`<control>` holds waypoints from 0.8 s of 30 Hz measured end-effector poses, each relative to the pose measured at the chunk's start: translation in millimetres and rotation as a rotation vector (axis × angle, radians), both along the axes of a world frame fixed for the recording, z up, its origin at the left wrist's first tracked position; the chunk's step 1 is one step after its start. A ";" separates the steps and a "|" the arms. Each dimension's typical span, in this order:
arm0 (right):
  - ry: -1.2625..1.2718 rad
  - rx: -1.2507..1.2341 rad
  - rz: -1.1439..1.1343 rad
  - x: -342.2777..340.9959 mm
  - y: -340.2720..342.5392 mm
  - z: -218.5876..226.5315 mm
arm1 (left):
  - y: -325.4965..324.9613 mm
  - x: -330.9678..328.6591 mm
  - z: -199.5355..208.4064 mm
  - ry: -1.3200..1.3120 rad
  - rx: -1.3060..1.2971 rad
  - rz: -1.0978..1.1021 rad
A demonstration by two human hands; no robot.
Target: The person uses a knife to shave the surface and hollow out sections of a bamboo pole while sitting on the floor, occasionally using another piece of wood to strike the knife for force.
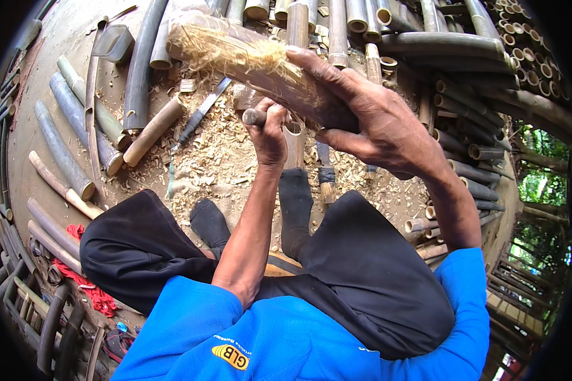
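Left hand (271, 138): closed in a fist around a handle (254, 117), whose round end pokes out on the left; the rest is hidden.
Right hand (391, 124): gripping the block (245, 63) at its right end, between thumb and fingers.
Block: raised beyond the left fist, slanting up to the left, pale fibres fraying from its face.
Tube (295, 149): bamboo, its open end just right of the left fist.
Knife (201, 114): on the shavings (216, 165), left of the left fist.
Shavings: scattered around both dark-socked feet (295, 200).
Left side: bamboo lengths (63, 149) on the floor.
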State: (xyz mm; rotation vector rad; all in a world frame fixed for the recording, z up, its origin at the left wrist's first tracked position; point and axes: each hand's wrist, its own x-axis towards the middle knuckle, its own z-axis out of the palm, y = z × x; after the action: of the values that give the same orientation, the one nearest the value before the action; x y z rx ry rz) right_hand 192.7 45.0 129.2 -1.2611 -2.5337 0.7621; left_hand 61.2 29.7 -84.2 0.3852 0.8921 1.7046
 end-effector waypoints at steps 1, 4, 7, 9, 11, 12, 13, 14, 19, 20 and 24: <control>-0.002 -0.004 -0.002 -1.5 1.2 4.5 | 0.0 1.6 0.6 0.051 0.010 0.015; 0.099 -0.043 0.017 -6.2 5.9 10.9 | 4.0 4.0 -8.4 0.217 0.050 0.033; 0.380 -0.110 0.126 -17.9 9.9 -4.6 | 7.9 5.0 -49.1 0.058 0.062 -0.079; -0.448 0.018 0.206 -25.7 20.2 -0.3 | 11.3 16.8 -62.6 -0.229 0.142 0.080; -0.380 0.037 0.277 -21.0 28.4 8.7 | 19.2 15.5 -66.3 -0.241 0.171 -0.036; -0.373 0.056 0.255 -25.2 29.3 15.4 | 17.4 12.2 -71.0 0.018 0.125 0.018; -0.376 0.084 0.225 -27.6 30.1 27.7 | 19.9 11.9 -67.9 0.269 0.088 0.067; -0.246 0.084 0.221 -28.2 26.4 35.4 | 20.0 10.1 -64.7 0.269 0.095 0.068; -0.320 -0.023 0.165 -10.5 12.3 6.3 | 20.9 28.1 -38.6 -0.182 -0.131 -0.066; -0.405 -0.044 0.170 -16.6 14.4 5.9 | 24.8 28.8 -38.0 -0.266 -0.258 -0.023; -0.380 0.037 0.089 2.6 3.7 28.9 | 7.6 37.4 -0.7 0.132 -0.024 -0.121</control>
State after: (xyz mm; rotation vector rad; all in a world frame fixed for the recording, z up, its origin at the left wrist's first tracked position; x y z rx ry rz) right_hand 195.3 48.7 158.1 -1.4037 -2.9024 0.5299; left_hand 98.6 37.3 -84.9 0.5300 0.9642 1.5700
